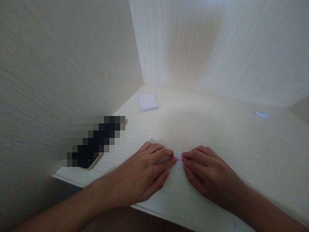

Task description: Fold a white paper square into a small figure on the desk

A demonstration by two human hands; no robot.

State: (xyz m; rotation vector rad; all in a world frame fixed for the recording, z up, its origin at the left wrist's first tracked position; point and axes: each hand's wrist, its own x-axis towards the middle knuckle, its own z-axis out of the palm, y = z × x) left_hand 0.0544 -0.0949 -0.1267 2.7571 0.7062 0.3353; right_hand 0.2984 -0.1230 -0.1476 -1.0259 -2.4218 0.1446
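A small piece of folded white paper lies on the table between my two hands, its lower end coming to a point. A crease or slit runs across its middle. My left hand has its fingertips together on the paper's left edge. From the other side, my right hand presses the right edge with its fingers bunched. Both sets of fingertips hide the paper's sides.
A stack of square white paper rests toward the back of the white table. Far right lies a small folded white paper piece. A blurred-out dark phone-like object sits by the left wall. Another wall closes the back.
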